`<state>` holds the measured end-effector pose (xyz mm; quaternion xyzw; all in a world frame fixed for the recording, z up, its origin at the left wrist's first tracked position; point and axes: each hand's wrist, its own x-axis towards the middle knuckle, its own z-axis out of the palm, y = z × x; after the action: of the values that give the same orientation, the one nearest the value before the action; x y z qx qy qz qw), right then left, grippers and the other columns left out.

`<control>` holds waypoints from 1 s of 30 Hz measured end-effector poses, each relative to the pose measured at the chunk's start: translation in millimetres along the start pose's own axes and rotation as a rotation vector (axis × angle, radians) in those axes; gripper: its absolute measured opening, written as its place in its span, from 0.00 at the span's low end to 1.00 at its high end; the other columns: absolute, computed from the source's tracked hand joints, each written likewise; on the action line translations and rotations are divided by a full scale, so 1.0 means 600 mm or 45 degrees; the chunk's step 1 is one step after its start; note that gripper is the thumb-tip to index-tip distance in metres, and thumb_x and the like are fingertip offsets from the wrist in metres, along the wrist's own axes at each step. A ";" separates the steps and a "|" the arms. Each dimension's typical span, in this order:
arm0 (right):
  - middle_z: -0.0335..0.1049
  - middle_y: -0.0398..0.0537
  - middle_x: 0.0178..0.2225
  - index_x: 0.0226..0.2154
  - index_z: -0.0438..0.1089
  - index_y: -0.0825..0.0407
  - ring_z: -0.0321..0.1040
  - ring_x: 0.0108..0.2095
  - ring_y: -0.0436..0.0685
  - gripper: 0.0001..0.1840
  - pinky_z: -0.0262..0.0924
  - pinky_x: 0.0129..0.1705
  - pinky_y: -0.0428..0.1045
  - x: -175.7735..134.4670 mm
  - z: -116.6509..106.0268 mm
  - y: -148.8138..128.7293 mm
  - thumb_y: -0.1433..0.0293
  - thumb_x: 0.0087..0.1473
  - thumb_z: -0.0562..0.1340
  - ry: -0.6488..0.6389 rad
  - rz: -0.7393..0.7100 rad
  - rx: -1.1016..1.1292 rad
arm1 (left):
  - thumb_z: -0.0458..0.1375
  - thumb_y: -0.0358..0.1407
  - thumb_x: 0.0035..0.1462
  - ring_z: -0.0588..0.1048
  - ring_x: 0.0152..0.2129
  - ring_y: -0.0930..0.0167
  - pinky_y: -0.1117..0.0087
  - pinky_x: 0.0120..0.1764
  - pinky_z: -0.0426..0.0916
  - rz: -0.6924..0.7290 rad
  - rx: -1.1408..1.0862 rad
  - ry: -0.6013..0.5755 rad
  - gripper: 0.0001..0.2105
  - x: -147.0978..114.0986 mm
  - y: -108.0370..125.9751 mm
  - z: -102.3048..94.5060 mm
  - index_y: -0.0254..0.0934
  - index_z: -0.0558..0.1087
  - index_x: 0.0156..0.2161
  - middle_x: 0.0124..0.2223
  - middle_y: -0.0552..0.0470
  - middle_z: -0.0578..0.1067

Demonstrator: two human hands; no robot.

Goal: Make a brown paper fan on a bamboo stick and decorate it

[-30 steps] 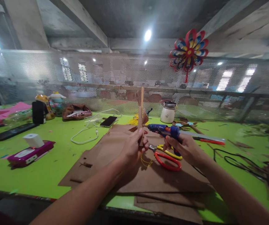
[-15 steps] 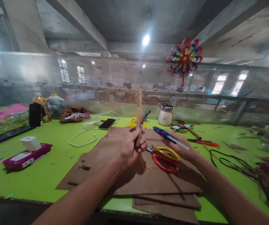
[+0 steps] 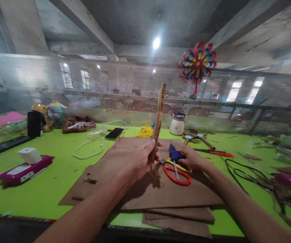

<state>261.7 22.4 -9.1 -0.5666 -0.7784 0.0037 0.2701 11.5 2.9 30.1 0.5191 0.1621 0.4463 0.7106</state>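
Slim brown strip; plastic glue gun

The glue gun, a second ago level with its nozzle at the folded paper piece, is now away from it and lower, its glue stick turned toward the viewer across the handles of the scissors. The right hand is lower too, though whether it grips the gun as before is hard to tell. In the left hand, the once-upright paper now leans right, showing a narrow edge instead of spread pleats.
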 end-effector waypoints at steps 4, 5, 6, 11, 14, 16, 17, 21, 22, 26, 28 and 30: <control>0.74 0.52 0.38 0.36 0.73 0.52 0.69 0.39 0.60 0.13 0.63 0.43 0.56 -0.003 -0.050 -0.058 0.64 0.48 0.61 0.247 0.111 0.635 | 0.54 0.47 0.56 0.61 0.17 0.78 0.76 0.21 0.54 -0.040 0.058 -0.030 0.16 0.000 -0.005 0.002 0.33 0.67 0.36 0.21 0.58 0.61; 0.74 0.51 0.37 0.38 0.72 0.52 0.69 0.37 0.58 0.14 0.64 0.42 0.55 -0.003 -0.064 -0.079 0.62 0.49 0.61 0.269 0.110 0.807 | 0.54 0.48 0.56 0.60 0.17 0.79 0.77 0.21 0.53 -0.044 0.084 -0.037 0.16 -0.001 -0.006 0.002 0.34 0.67 0.36 0.21 0.58 0.60; 0.74 0.51 0.35 0.39 0.72 0.53 0.69 0.34 0.56 0.16 0.64 0.39 0.54 -0.003 -0.076 -0.100 0.61 0.50 0.61 0.307 0.089 0.943 | 0.54 0.48 0.56 0.59 0.16 0.79 0.77 0.20 0.52 -0.049 0.117 -0.044 0.17 -0.001 -0.007 0.003 0.34 0.67 0.36 0.21 0.59 0.60; 0.69 0.45 0.29 0.35 0.68 0.53 0.64 0.27 0.50 0.15 0.61 0.29 0.48 0.001 -0.101 -0.170 0.62 0.45 0.66 0.263 0.084 1.142 | 0.53 0.50 0.56 0.59 0.18 0.78 0.76 0.21 0.52 -0.070 0.263 -0.046 0.18 -0.008 -0.009 0.009 0.34 0.67 0.37 0.22 0.58 0.60; 0.67 0.43 0.27 0.32 0.65 0.53 0.61 0.25 0.48 0.15 0.58 0.26 0.47 0.004 -0.097 -0.180 0.64 0.43 0.68 0.301 0.085 1.182 | 0.54 0.47 0.56 0.58 0.17 0.78 0.76 0.21 0.51 -0.067 0.335 -0.049 0.16 -0.011 -0.008 0.013 0.33 0.68 0.37 0.21 0.58 0.60; 0.66 0.43 0.27 0.32 0.64 0.53 0.60 0.24 0.48 0.16 0.57 0.25 0.47 0.006 -0.094 -0.180 0.64 0.43 0.68 0.308 0.075 1.210 | 0.58 0.44 0.54 0.57 0.17 0.79 0.76 0.20 0.50 -0.053 0.379 -0.073 0.13 -0.011 -0.008 0.014 0.33 0.69 0.35 0.21 0.57 0.61; 0.66 0.43 0.27 0.32 0.64 0.53 0.60 0.24 0.47 0.16 0.56 0.25 0.47 0.007 -0.093 -0.180 0.64 0.43 0.68 0.303 0.076 1.224 | 0.59 0.42 0.53 0.57 0.17 0.79 0.76 0.20 0.49 -0.040 0.393 -0.081 0.12 -0.011 -0.008 0.015 0.33 0.69 0.34 0.21 0.57 0.61; 0.65 0.42 0.25 0.32 0.64 0.53 0.59 0.22 0.47 0.16 0.55 0.23 0.47 0.009 -0.090 -0.177 0.65 0.43 0.68 0.272 0.094 1.335 | 0.59 0.40 0.53 0.57 0.16 0.79 0.75 0.19 0.49 -0.011 0.452 -0.091 0.11 -0.012 -0.008 0.016 0.34 0.67 0.29 0.20 0.57 0.62; 0.65 0.42 0.25 0.31 0.65 0.53 0.59 0.22 0.47 0.15 0.55 0.23 0.46 0.009 -0.089 -0.176 0.65 0.43 0.68 0.268 0.100 1.376 | 0.58 0.41 0.54 0.57 0.16 0.79 0.75 0.19 0.49 -0.011 0.475 -0.095 0.11 -0.012 -0.008 0.017 0.34 0.66 0.28 0.20 0.57 0.62; 0.65 0.41 0.23 0.28 0.66 0.53 0.58 0.21 0.46 0.12 0.53 0.21 0.46 0.009 -0.082 -0.172 0.66 0.43 0.68 0.282 0.136 1.496 | 0.56 0.43 0.55 0.58 0.16 0.78 0.75 0.20 0.50 -0.017 0.560 -0.119 0.12 -0.014 -0.006 0.020 0.35 0.65 0.29 0.20 0.58 0.61; 0.65 0.40 0.23 0.26 0.66 0.53 0.57 0.20 0.45 0.12 0.52 0.20 0.45 0.007 -0.078 -0.172 0.66 0.42 0.69 0.311 0.139 1.512 | 0.55 0.44 0.55 0.58 0.16 0.78 0.75 0.19 0.49 -0.049 0.556 -0.124 0.13 -0.014 -0.006 0.020 0.34 0.66 0.31 0.19 0.58 0.60; 0.65 0.40 0.23 0.27 0.66 0.52 0.58 0.19 0.45 0.13 0.53 0.20 0.45 0.005 -0.076 -0.173 0.65 0.42 0.69 0.360 0.145 1.532 | 0.54 0.45 0.56 0.57 0.15 0.78 0.75 0.19 0.49 -0.086 0.500 -0.146 0.14 -0.015 -0.008 0.019 0.34 0.66 0.32 0.20 0.59 0.59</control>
<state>189.0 -25.5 63.3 -0.3507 -0.5653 0.3812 0.6420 16.5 -11.0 28.6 0.6664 0.2226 0.3520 0.6184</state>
